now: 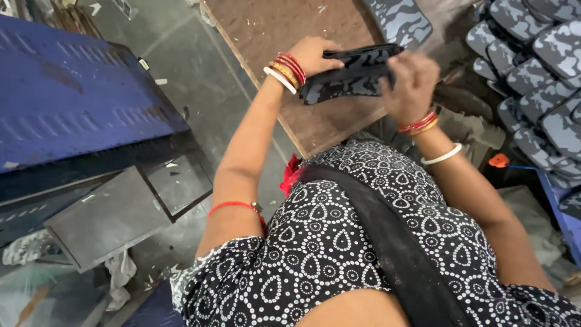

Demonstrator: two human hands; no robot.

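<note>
Two hands (311, 54) (413, 82) grip one camouflage sole (348, 75).

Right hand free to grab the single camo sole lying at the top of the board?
Probably not as is: the right hand and left hand both grip a camo sole. The lone sole lies unobstructed on the board just beyond.
</note>
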